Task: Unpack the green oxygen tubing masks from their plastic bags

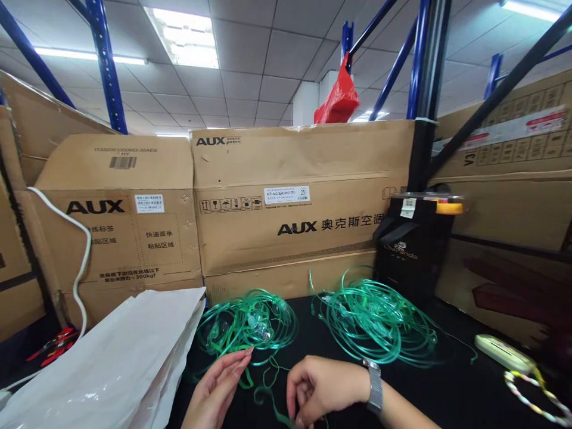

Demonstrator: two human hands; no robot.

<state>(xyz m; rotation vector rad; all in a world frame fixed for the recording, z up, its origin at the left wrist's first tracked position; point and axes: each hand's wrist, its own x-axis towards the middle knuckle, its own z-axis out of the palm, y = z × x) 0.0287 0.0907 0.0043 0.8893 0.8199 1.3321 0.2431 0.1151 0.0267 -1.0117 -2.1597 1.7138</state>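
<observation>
My left hand (220, 387) is at the front of a coiled bundle of clear green tubing (268, 310). Its thumb and fingers are pressed together on a flat green strap (246, 380) at the bundle's edge; the exact grip is partly hidden. To the right, my right hand (324, 387), with a watch (374, 387) on the wrist, has its fingers curled down around the end of a curly green strip (271, 400). The fingertips are partly hidden. A second tangled coil of green tubing (379, 322) lies behind my right hand, untouched.
White plastic mailing bags (120, 357) are stacked at left beside red-handled pliers (53, 345) and a white cable (83, 268). Large AUX cartons (308, 161) wall off the back. A black bag (402, 256) stands back right; a pale green case (504, 354) with a beaded loop lies right.
</observation>
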